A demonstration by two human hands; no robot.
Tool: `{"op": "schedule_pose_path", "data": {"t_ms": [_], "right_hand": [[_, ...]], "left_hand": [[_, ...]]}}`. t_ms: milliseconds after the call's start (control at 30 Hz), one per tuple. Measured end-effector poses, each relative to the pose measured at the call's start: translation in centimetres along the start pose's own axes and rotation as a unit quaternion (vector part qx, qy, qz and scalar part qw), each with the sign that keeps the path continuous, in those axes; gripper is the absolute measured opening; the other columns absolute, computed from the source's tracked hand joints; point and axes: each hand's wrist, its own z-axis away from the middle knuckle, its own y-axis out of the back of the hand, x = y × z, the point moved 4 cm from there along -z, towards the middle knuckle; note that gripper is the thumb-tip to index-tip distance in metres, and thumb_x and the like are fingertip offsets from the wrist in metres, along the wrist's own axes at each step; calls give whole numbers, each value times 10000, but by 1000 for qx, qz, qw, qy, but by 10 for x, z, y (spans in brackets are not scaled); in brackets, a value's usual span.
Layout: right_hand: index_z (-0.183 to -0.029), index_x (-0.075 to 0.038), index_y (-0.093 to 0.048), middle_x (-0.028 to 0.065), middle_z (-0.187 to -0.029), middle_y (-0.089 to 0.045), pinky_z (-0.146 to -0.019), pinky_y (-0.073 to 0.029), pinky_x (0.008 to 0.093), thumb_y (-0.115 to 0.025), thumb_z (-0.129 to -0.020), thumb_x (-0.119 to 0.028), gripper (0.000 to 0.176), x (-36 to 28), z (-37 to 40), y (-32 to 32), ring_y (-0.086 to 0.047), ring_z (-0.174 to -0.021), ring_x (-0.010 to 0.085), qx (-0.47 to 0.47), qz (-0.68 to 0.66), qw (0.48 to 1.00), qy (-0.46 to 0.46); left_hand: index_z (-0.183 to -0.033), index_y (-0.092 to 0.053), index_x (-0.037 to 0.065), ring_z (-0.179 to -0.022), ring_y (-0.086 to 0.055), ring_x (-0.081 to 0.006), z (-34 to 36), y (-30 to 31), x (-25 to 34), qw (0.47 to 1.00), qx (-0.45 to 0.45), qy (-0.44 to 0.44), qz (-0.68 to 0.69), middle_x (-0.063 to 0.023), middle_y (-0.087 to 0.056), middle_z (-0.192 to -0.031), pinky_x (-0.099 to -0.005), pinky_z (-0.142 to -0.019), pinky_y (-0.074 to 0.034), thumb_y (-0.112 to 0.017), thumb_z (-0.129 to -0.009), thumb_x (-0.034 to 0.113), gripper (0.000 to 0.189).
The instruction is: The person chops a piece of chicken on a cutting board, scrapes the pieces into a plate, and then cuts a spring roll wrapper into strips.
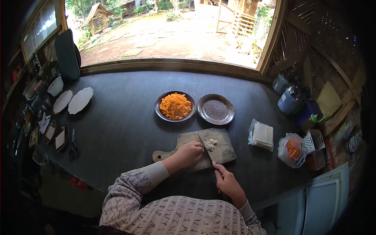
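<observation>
My right hand (230,184) is closed round the handle of a knife (206,148), whose blade slants up and left across the wooden cutting board (184,141). Just left of the blade, my left hand (190,153) presses down on the board with curled fingers; what lies under them is hidden. A small heap of pale chopped pieces (210,144) sits on the board to the right of the blade. Beyond the board stand a dark plate heaped with orange diced pieces (175,105) and a brown plate (216,109) with nothing on it.
To the right lie a packet of pale square sheets (261,135) and a plastic bag of orange sticks (293,150). At the left are white scalloped plates (80,100) and scissors (73,145). Containers of utensils (288,100) stand at the back right, below a window opening.
</observation>
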Motion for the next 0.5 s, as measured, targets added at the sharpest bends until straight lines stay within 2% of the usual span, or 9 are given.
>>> {"op": "schedule_pose_path", "data": {"t_ms": [200,300,400,500], "right_hand": [[-1379,-120,-491,14,-550,-498,-432,-430,263,-455,-1014,-171,370,5,-5,1,-493,-437,86,-18,-25,999,-28],[-1365,-126,-511,44,-558,-543,-463,-479,286,-472,-1002,-181,369,6,-9,-2,-535,-449,111,-4,-43,999,-24],[-1373,-130,-498,41,-552,-546,-457,-474,282,-476,-1002,-188,376,4,-11,-1,-539,-450,110,11,-47,999,2],[-1373,-122,-483,14,-541,-502,-425,-421,261,-468,-1011,-188,368,-1,-3,2,-488,-436,87,3,-40,999,0]], "left_hand": [[-858,-661,-6,-877,-644,-332,0,2,0,1000,2,8,7,-145,-654,-949,-400,-794,-536,-666,-788,93,121],[-860,-663,-4,-883,-643,-332,2,1,0,1000,9,11,21,-146,-652,-955,-395,-795,-535,-664,-788,80,110],[-865,-669,-2,-896,-641,-337,2,2,-1,999,15,16,47,-149,-653,-964,-395,-806,-530,-664,-787,69,105],[-877,-678,0,-910,-638,-339,4,2,0,999,9,22,45,-154,-656,-974,-401,-818,-525,-657,-793,63,107]]}}
